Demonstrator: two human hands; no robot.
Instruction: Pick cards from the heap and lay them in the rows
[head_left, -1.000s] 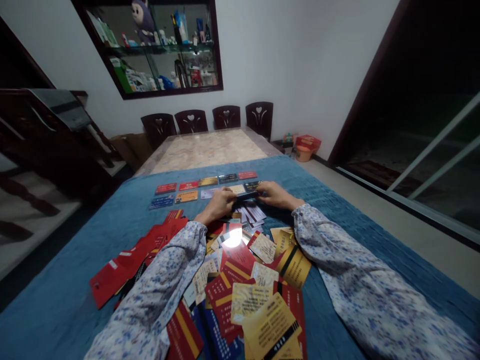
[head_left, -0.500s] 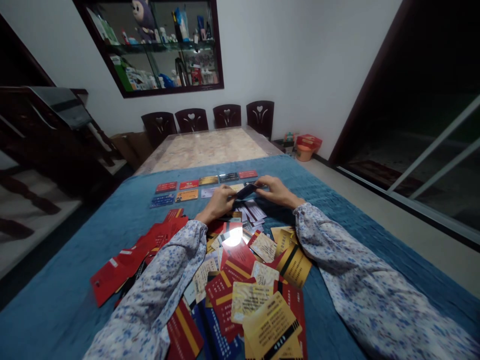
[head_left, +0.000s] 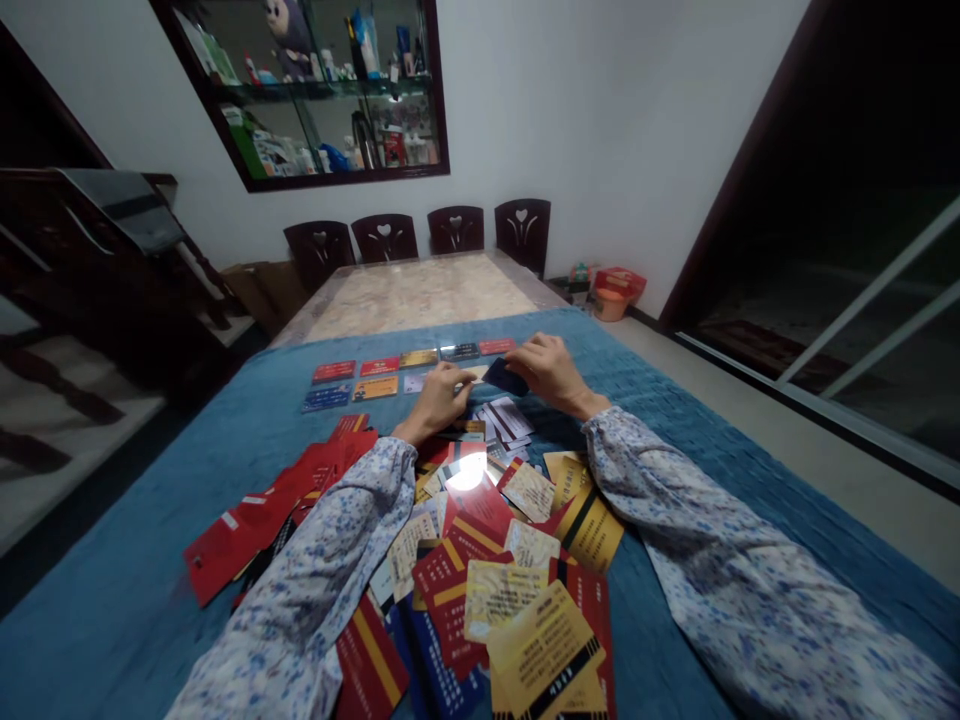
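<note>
A dark card (head_left: 504,376) is pinched in my right hand (head_left: 551,372), tilted just above the blue cloth. My left hand (head_left: 441,400) is to its left, fingers closed near the cloth; whether anything is between its fingertips is too small to tell. Beyond the hands lie two rows of cards, among them a red card (head_left: 334,371), an orange card (head_left: 376,387) and a blue card (head_left: 327,397). A loose pile of cards spreads between my forearms, with a gold card (head_left: 547,645) near the front and a red card (head_left: 371,655) beside it.
Red packets (head_left: 247,530) lie in a heap left of my left sleeve. The blue cloth (head_left: 150,530) covers the near part of the table, and its bare marbled top (head_left: 427,290) shows farther off. Dark chairs (head_left: 384,238) stand at the far end.
The dark card has left my left hand's fingers and turned in my right hand, which has risen slightly. My left hand has shifted a little, apart from the card.
</note>
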